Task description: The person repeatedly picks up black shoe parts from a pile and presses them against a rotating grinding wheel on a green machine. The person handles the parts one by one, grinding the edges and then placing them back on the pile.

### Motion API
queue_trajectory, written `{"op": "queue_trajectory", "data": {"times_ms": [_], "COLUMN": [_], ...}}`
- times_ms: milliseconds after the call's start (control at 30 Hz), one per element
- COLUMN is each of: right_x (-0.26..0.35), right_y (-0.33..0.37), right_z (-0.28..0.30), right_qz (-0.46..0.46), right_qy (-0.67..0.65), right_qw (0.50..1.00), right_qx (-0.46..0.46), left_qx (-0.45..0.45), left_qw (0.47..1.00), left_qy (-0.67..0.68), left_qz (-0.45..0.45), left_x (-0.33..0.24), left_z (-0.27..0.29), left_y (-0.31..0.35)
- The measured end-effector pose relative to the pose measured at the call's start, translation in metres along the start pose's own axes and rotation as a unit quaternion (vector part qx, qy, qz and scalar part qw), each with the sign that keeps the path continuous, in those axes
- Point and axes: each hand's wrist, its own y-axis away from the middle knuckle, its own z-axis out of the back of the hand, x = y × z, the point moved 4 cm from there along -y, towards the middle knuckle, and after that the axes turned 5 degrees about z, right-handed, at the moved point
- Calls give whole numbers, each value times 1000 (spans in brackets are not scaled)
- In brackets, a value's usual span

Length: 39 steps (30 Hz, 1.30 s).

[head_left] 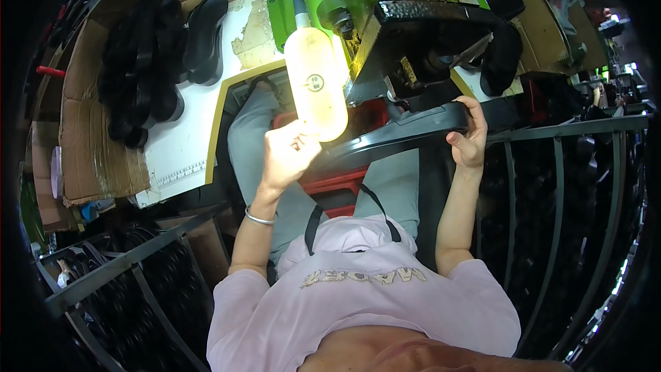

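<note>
Indoors | white table (pixel 177 124), rack (pixel 571 128) | right hand (pixel 470 139) holds black piece (pixel 413 126) | left hand (pixel 288 158): grip unclear

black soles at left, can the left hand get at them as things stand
Probably yes: between the left hand and the soles, nothing seems to block the way over the white table, though whether its grip is free is unclear.

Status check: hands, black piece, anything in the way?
Right hand holds black piece by its right end. Left hand near the other end, grip unclear. Possible obstruction: glowing lamp beside left hand.
</note>
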Motion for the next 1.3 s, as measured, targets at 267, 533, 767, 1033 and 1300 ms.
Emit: {"op": "queue_trajectory", "data": {"times_ms": [267, 533, 767, 1033, 1300], "right_x": [-12, -9, -13, -10, -13], "right_y": [-15, -26, -24, -17, -16], "right_z": [-10, -13, -46, -90, -81], "right_qz": [-24, -51, -74, -33, -27], "right_qy": [-19, -6, -27, 1, -7], "right_qw": [999, 997, 997, 999, 1000], "right_qx": [-43, -58, -14, 23, 0], "left_qx": [-13, -62, -69, -60, -80], "left_qw": [997, 989, 996, 994, 969], "left_qy": [-73, -102, 60, 82, -195], "left_qz": [-33, -82, -23, 42, -130], "left_x": [-34, -34, -15, 6, -61], "left_z": [-37, -36, -1, 33, -10], "left_y": [3, -15, -3, 7, -5]}}
